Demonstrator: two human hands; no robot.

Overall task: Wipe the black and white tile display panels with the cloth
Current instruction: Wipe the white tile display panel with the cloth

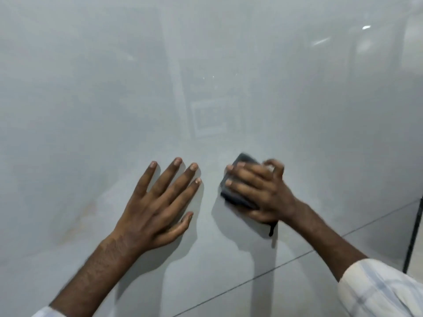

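Observation:
A glossy white tile panel (206, 76) fills almost the whole view, with faint room reflections on it. My left hand (160, 202) lies flat on the panel, fingers straight and spread. Just to its right, my right hand (258, 191) presses a dark folded cloth (238, 197) against the panel with straight fingers laid over it, and the thumb sits along the cloth's lower edge. Most of the cloth is hidden under the hand. A dark corner shows above the fingers and a small tail hangs below the wrist. The right hand is slightly blurred.
A thin dark joint line (286, 261) runs diagonally across the lower right of the tile surface. A black vertical frame edge (414, 234) stands at the far right. A faint brownish smudge (84, 216) marks the panel left of my left hand.

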